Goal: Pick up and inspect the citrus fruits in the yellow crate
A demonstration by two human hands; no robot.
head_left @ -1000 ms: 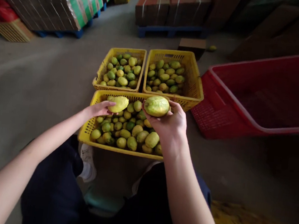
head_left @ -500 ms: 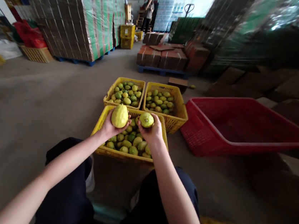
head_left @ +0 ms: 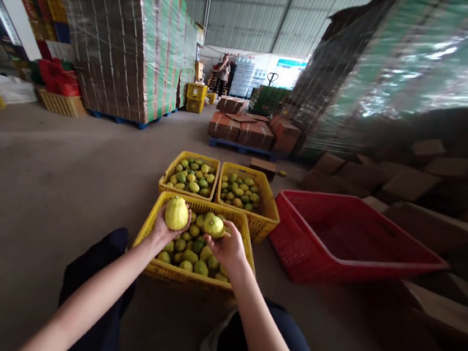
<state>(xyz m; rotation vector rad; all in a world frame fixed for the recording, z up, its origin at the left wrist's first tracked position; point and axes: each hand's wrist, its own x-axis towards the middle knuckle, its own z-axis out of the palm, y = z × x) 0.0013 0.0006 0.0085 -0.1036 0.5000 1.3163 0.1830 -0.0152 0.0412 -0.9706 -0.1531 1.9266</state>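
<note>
My left hand (head_left: 162, 230) cups a large, bumpy yellow lemon (head_left: 176, 213) over the left side of the nearest yellow crate (head_left: 189, 274). Its fingers curl round the lemon's underside and right side. In my right hand (head_left: 231, 247), between thumb and fingers, is a smaller yellow-green lemon (head_left: 213, 226), with one end turned towards me. Below both hands, several green and yellow lemons (head_left: 189, 256) fill the nearest crate; my hands and wrists hide part of them.
Two more yellow crates of lemons, a left one (head_left: 165, 184) and a right one (head_left: 269, 219), stand just beyond. A red bin (head_left: 305, 251) is on the right, by cardboard boxes (head_left: 431, 226). Strapped cartons (head_left: 239, 131) lie on a blue pallet. A person (head_left: 223, 75) stands far back.
The view has tilted up, so the crates appear lower. Both hands still hold their lemons; the right hand's fingers have shifted round its lemon, whose end now faces further left.
</note>
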